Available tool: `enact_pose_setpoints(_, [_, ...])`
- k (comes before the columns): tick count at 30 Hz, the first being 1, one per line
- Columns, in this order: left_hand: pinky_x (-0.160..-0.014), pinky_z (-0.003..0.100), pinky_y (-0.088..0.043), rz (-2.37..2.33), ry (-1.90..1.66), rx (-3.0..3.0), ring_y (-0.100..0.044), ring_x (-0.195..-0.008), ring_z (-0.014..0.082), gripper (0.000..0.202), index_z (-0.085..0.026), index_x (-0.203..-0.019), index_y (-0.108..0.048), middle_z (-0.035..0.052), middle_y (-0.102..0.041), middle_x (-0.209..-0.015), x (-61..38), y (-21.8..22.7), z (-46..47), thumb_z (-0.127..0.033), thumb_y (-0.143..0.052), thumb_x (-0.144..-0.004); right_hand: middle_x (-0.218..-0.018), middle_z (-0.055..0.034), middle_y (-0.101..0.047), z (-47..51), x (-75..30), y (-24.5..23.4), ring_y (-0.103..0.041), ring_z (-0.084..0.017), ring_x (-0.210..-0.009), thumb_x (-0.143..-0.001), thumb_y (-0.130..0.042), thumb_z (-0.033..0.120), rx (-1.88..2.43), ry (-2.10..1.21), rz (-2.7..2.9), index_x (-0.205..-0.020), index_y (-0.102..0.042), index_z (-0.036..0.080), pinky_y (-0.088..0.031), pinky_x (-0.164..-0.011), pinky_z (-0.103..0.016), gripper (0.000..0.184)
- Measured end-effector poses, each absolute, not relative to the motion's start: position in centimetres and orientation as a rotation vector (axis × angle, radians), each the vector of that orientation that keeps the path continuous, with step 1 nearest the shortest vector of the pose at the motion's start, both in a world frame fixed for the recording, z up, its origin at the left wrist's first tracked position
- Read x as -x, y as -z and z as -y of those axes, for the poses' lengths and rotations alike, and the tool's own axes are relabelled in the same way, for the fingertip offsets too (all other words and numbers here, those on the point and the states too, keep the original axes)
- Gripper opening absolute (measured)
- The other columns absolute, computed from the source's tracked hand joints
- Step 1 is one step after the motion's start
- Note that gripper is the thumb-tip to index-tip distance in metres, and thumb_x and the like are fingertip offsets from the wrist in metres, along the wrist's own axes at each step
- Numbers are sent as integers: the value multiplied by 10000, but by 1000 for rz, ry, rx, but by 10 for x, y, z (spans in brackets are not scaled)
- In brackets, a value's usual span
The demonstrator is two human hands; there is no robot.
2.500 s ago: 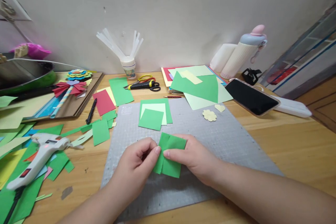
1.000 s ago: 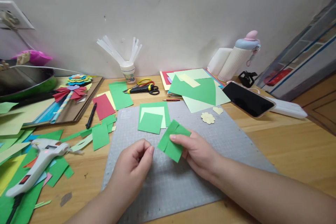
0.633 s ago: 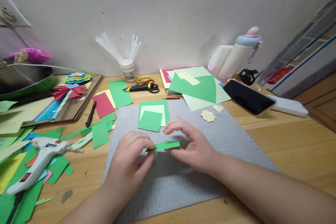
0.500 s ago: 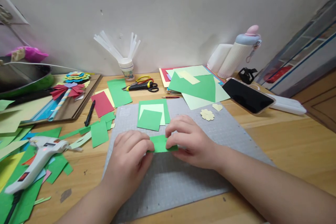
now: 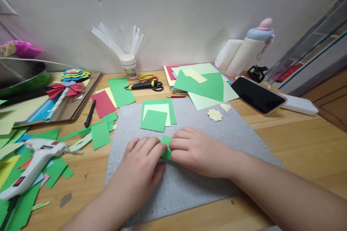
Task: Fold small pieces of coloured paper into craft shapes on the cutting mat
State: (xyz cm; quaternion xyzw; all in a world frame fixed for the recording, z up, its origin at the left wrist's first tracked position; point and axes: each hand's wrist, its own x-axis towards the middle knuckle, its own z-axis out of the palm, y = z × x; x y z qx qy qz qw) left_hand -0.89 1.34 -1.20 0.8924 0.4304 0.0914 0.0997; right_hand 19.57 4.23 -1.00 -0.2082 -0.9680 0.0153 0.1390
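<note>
A small piece of green paper lies low over the grey cutting mat, mostly covered by my fingers. My left hand is closed on its left edge, the thumb tucked underneath. Against the right part of the paper, my right hand has its fingers bent and pressed together. Just beyond my hands rests a stack of green and pale green squares. To the right on the mat are a cream paper flower and a cream paper heart.
At left a white glue gun sits on green paper scraps. Behind the mat are a cutter, a cup of white sticks and more coloured paper. A phone and a bottle stand at right.
My hands have come closer together, and less of the green paper shows between them. The right fingers now lie flatter over it. The view has shifted slightly.
</note>
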Motion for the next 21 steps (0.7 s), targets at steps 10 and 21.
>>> enact_pose_setpoints(10, [-733, 368, -309, -1227, -261, -2734, -519, -792, 206, 214, -192, -764, -587, 7, -601, -790, 15, 13, -19, -110, -441, -896, -848, -11, -599, -42, -194, 15, -479, -161, -833, -860, -560, 228, 670, -330, 2879, -818, -589, 180, -355, -741, -293, 70])
enact_pose_setpoints(21, [-737, 383, -339, -1125, -61, -2708, -563, -775, 210, 203, -266, -906, -666, 4, -617, -775, 12, 8, -11, -144, -508, -869, -858, -27, -616, -45, -205, 7, -525, -173, -820, -854, -612, 300, 842, -597, 2810, -815, -730, 242, -351, -741, -319, 137])
